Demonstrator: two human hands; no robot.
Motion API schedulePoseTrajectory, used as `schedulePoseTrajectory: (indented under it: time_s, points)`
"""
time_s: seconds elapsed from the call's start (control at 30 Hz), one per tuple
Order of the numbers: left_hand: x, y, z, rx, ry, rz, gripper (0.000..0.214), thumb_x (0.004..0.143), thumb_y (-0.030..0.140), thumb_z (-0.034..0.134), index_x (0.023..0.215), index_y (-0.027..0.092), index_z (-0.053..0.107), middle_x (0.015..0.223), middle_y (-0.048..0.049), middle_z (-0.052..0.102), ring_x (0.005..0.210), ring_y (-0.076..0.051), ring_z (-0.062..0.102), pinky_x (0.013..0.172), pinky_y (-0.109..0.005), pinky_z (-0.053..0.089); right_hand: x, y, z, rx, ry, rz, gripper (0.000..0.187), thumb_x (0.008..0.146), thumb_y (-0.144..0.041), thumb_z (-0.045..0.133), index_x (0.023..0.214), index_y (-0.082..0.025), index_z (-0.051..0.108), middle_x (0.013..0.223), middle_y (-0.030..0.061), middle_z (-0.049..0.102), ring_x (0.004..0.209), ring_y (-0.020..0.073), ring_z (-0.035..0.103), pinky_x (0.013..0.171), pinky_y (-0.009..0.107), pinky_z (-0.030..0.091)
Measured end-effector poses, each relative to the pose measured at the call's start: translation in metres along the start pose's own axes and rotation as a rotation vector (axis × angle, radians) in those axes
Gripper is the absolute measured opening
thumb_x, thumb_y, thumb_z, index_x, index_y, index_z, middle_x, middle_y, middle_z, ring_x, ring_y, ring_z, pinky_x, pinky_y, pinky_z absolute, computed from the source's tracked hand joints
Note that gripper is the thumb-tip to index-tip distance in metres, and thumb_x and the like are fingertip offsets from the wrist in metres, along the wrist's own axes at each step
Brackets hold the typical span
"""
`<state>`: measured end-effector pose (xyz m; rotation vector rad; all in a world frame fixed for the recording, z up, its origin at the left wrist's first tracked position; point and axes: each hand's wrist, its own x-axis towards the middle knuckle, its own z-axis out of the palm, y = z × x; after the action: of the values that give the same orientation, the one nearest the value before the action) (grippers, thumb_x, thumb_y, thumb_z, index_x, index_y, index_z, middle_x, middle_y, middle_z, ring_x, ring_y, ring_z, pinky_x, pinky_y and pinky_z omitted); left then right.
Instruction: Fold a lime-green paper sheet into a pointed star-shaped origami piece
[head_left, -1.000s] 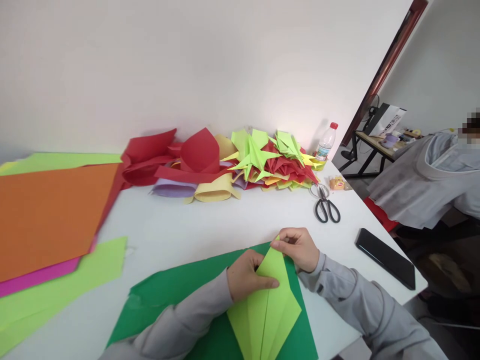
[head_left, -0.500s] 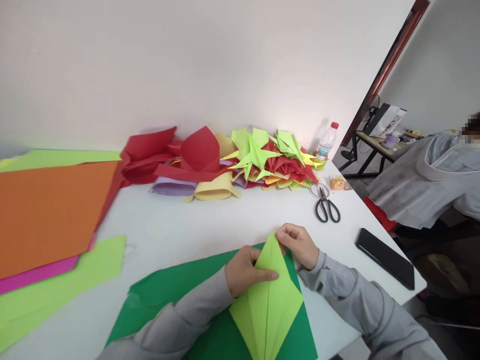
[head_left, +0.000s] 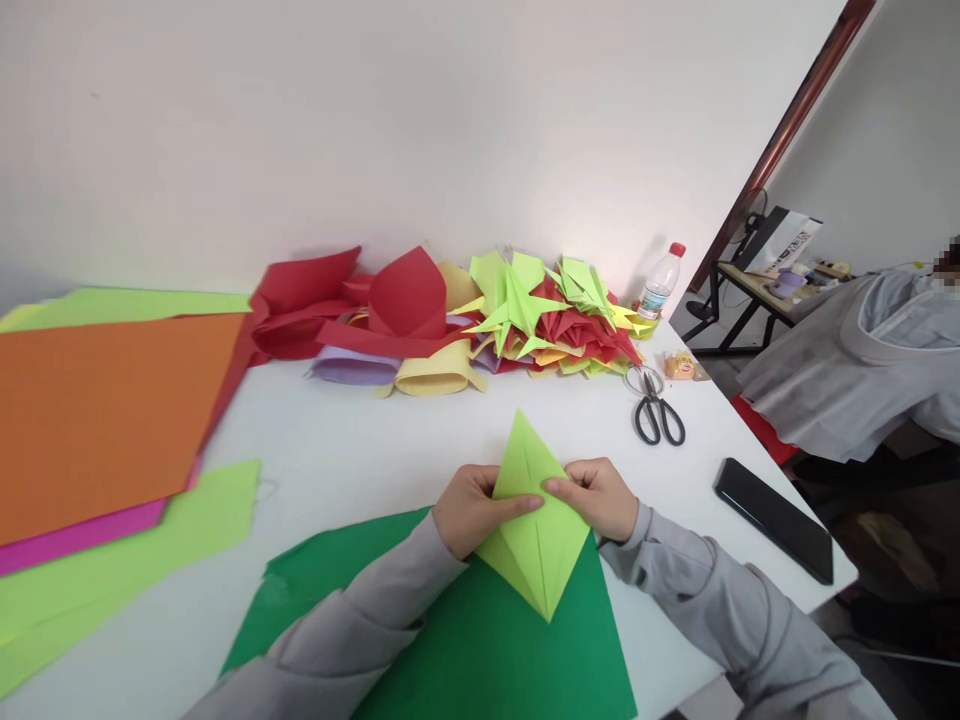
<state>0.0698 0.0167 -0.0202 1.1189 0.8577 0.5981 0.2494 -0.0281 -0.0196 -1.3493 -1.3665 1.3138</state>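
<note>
A folded lime-green paper diamond (head_left: 536,535) is held over a dark green paper sheet (head_left: 480,645) that lies on the white table. My left hand (head_left: 471,508) grips the diamond's left side, its thumb flat across the front near the centre crease. On the opposite side, my right hand (head_left: 600,495) pinches the paper, with the thumb on the front close to the left thumb. The fingers behind the paper are hidden. One point of the diamond faces the wall and another faces me.
Folded paper stars (head_left: 514,305) and red paper shapes (head_left: 409,295) line the wall. Scissors (head_left: 660,415), a bottle (head_left: 660,285) and a black phone (head_left: 774,520) lie or stand right. Orange paper (head_left: 105,420) covers other sheets at left. A person in grey (head_left: 847,350) sits beyond the table.
The lime-green paper has moved up, away from me, and now looks shorter, its lower point in view. My right hand has shifted from the top tip down to the right side.
</note>
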Motion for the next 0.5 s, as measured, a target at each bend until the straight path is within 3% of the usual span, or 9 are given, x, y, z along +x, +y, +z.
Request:
schedulePoseTrajectory:
  time_s: [0.2,0.33,0.5]
  points:
    - [0.0004,0.0029,-0.0017,0.026,0.108,0.058,0.043,0.048,0.042,0.086,0.076,0.012,0.076,0.071,-0.007,0.075,0.065,-0.027,0.07,0.059,-0.035,0.058,0.0013,-0.0033,-0.0028,0.105,0.009,0.042,0.053,0.054,-0.062,0.078,0.055,-0.015,0.054,0.049,-0.0059,0.049,0.046,0.0061,0.04,0.045,0.02,0.031]
    - [0.0002,0.0044,-0.003,0.037,0.195,0.106,0.046,0.047,0.046,0.085,0.076,0.011,0.076,0.07,-0.0069,0.075,0.064,-0.027,0.069,0.058,-0.035,0.057,-0.0005,-0.0058,-0.0028,0.169,-0.043,0.106,0.048,0.052,-0.054,0.082,0.07,-0.012,0.066,0.056,-0.0022,0.06,0.049,0.0096,0.05,0.048,0.023,0.041]
    - [-0.0031,0.0077,-0.0006,0.054,0.21,0.15,0.045,0.049,0.046,0.085,0.076,0.012,0.076,0.074,-0.0067,0.076,0.069,-0.027,0.069,0.06,-0.035,0.058,-0.0038,-0.0058,-0.0009,0.226,-0.017,0.083,0.044,0.053,-0.048,0.084,0.072,-0.011,0.068,0.058,-0.0002,0.063,0.051,0.0114,0.054,0.054,0.026,0.045]
